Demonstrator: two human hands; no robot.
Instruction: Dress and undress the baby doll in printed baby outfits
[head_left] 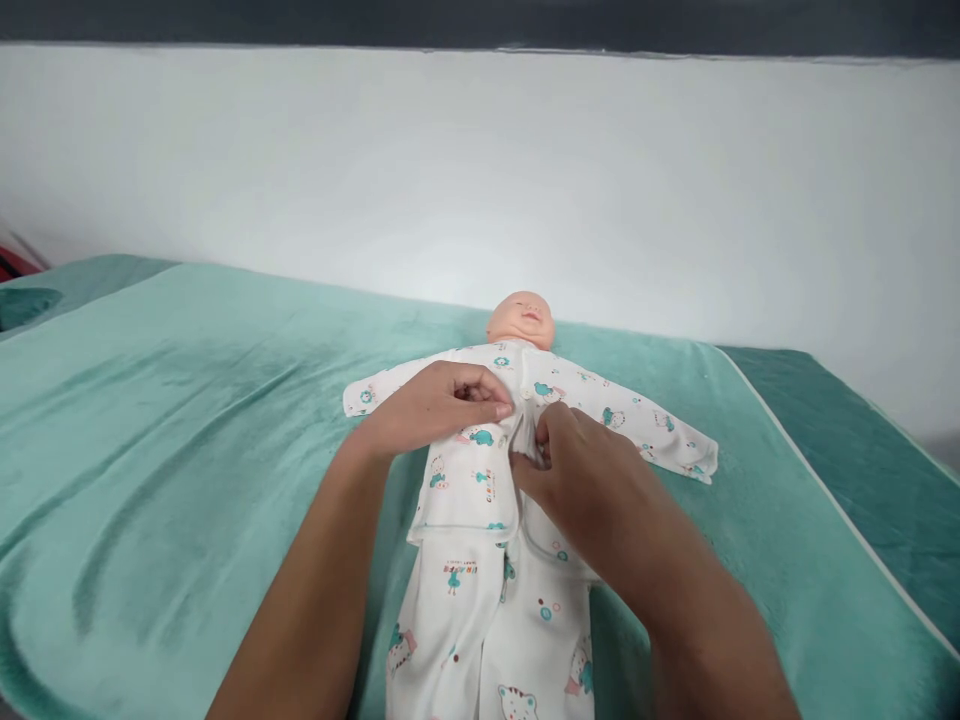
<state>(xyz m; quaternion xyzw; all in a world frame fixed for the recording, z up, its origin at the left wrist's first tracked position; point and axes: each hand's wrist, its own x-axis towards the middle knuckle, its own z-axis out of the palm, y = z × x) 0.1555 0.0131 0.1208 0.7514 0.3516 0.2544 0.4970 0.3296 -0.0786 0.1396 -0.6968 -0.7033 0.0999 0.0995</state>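
A baby doll [521, 318] lies on its back, head at the far end, arms spread to both sides. It wears a white printed baby shirt [459, 492] and matching printed pants [442, 650]. My left hand [457, 400] pinches one front edge of the shirt at the chest, thumb and fingers together. Just to the right and slightly lower, my right hand [559, 450] has its fingers curled on the other front edge. Between the hands the shirt front parts a little; above them a small button [526, 393] shows. The fingertips of my right hand are partly hidden.
A teal plush blanket [210, 420] covers the surface under the doll, with wrinkles at the left. On the right a darker teal section [840, 440] lies beyond a pale seam. A white wall [420, 170] with a dark band rises behind.
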